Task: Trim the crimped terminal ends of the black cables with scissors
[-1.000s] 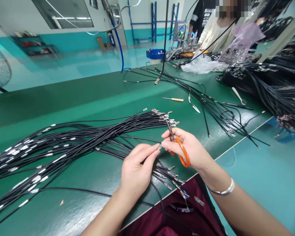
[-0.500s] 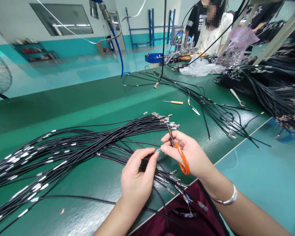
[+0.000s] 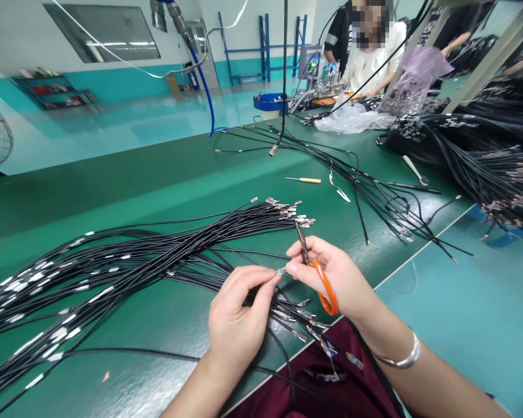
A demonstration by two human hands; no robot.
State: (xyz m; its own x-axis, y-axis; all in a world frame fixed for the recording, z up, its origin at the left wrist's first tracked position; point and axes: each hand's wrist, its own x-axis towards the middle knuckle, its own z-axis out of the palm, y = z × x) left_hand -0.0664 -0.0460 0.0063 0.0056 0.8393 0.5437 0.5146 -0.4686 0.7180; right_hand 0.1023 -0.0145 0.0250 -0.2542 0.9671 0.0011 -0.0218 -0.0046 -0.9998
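Note:
My left hand (image 3: 242,310) pinches a black cable close to its end, where a small metal connector (image 3: 280,271) pokes out past the fingertips. Orange-handled scissors (image 3: 325,284) are in my right hand (image 3: 331,273), blades pointing up and away from me. The right thumb tip lies right by the connector; whether it touches cannot be made out. Under and beside both hands runs a bundle of black cables (image 3: 192,247) with white labels. Some ends with metal connectors lie beyond the hands, others near the table's front edge.
A wooden-handled pick (image 3: 309,180) and more black cables (image 3: 357,180) lie farther back on the green table (image 3: 157,174). Large cable coils (image 3: 470,145) are piled at the right. A dark hose (image 3: 284,69) hangs over the table. A person in white (image 3: 368,67) stands behind plastic bags (image 3: 353,119).
The camera view has shifted slightly. Both hands keep nearly the same pose at the connector, and the scissors stay in the right hand.

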